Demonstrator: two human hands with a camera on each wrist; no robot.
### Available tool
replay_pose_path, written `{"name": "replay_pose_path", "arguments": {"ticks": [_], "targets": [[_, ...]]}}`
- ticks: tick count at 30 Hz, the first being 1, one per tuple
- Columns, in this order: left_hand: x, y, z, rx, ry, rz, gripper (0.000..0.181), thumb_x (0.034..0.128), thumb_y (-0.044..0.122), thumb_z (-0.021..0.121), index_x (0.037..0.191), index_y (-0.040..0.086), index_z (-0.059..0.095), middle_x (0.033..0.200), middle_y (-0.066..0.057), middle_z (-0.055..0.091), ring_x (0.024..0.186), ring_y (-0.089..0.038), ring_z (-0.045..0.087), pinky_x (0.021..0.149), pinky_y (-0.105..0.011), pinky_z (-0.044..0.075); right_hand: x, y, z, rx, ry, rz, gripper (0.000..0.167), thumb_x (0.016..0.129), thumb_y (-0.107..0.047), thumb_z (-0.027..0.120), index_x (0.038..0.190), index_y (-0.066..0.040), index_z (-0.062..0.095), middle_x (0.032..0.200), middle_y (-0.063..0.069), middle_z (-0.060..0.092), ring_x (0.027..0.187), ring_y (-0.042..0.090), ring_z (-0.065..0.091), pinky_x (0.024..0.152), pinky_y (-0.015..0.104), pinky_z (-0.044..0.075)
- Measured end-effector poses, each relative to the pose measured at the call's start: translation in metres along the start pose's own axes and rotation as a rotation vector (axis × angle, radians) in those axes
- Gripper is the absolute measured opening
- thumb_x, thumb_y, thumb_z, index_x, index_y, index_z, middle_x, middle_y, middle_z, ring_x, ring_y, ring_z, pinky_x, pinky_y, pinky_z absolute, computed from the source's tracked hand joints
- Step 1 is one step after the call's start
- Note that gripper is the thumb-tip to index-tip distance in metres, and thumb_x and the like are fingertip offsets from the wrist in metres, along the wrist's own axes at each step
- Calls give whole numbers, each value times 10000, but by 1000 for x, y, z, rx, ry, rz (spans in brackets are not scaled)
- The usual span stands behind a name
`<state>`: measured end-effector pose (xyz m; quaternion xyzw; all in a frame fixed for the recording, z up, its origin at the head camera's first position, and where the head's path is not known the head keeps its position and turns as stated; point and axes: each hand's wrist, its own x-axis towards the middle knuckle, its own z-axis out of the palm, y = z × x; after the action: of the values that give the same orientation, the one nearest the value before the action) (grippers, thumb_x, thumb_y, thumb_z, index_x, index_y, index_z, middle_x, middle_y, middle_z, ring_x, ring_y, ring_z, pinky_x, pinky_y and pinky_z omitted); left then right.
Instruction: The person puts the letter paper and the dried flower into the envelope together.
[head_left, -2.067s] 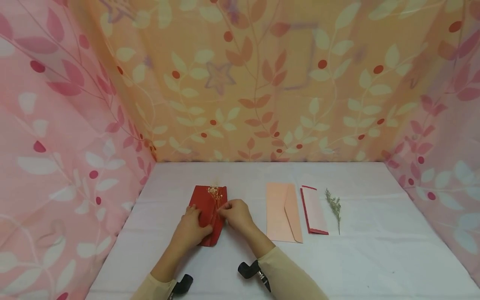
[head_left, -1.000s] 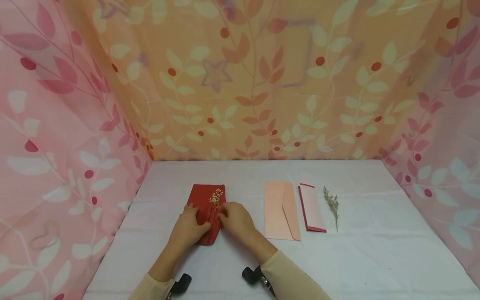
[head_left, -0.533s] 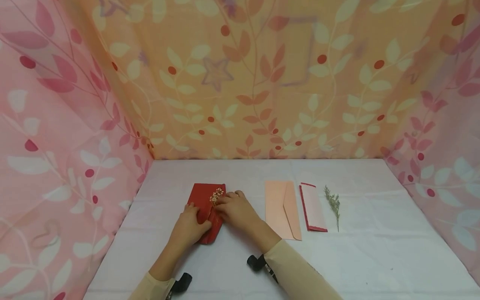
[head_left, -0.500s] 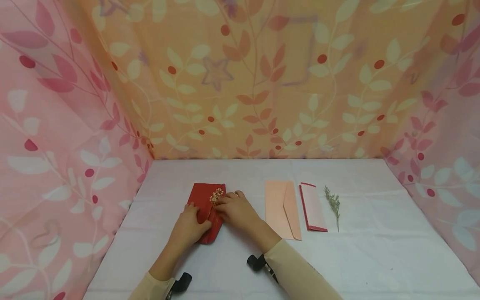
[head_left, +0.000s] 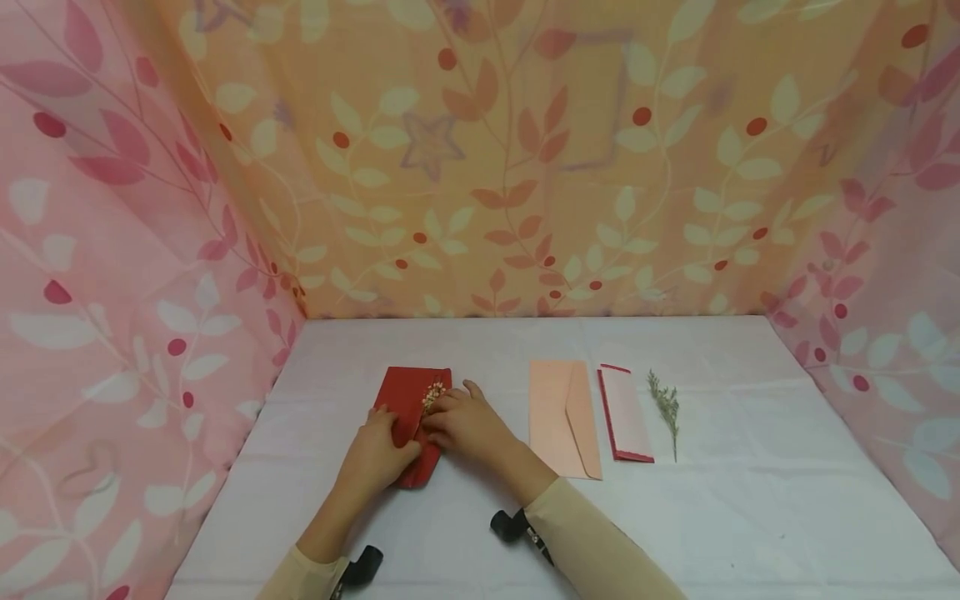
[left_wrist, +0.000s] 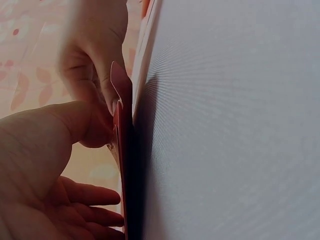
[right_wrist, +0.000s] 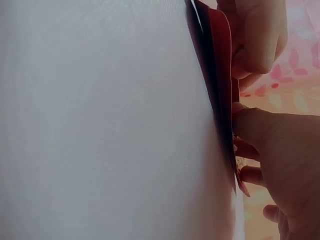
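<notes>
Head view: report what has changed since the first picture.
The dried sprig of small cream flowers has moved toward the person on the red paper envelope. The right hand has shifted left, its fingers now covering the stems; whether they pinch is hidden. The left hand stays on the red envelope; the peach paper envelope and feathery green sprig lie unmoved.

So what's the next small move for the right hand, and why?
Probably ease the flowers a touch further into the envelope. The right hand has its fingers beside them, their heads are exposed, and a raised edge shows in the left wrist view. The left hand rests on the envelope, likely steadying it.
</notes>
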<state>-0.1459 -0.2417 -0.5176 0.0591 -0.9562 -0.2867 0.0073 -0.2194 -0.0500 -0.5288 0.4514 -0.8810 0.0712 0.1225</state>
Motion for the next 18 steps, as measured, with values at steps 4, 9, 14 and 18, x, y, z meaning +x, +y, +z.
{"name": "replay_pose_path", "arguments": {"ticks": [4, 9, 14, 18], "targets": [[0, 0, -1, -6, -3, 1, 691, 862, 279, 710, 1400, -113, 524, 1550, -335, 397, 1483, -501, 302, 1113, -631, 392, -1, -3, -1, -3, -19, 10, 286, 980, -403, 680, 1256, -353, 733, 1250, -104, 638, 1232, 153, 544, 1078, 506, 387], [2, -2, 2, -5, 3, 4, 699, 858, 293, 709, 1404, -103, 528, 1547, -327, 407, 1485, -493, 305, 1114, -625, 393, -4, -3, 1, -48, -27, -15, 349, 1012, -416, 624, 1349, -347, 678, 1344, -77, 594, 1285, 180, 511, 1052, 494, 399], [4, -3, 3, -12, 10, 10, 715, 853, 297, 704, 1416, -102, 518, 1538, -325, 422, 1476, -487, 328, 1111, -612, 406, -6, -2, 4, -55, -37, -24, 387, 1017, -428, 609, 1395, -351, 640, 1406, -87, 570, 1320, 187, 496, 1061, 518, 402], [3, -2, 2, -14, 7, 10, 742, 849, 287, 704, 1438, -108, 488, 1540, -321, 421, 1475, -483, 333, 1120, -611, 396, -7, -1, 5, -40, -44, -47, 435, 1012, -414, 624, 1439, -335, 602, 1478, -94, 539, 1369, 209, 476, 1077, 577, 393]]}}
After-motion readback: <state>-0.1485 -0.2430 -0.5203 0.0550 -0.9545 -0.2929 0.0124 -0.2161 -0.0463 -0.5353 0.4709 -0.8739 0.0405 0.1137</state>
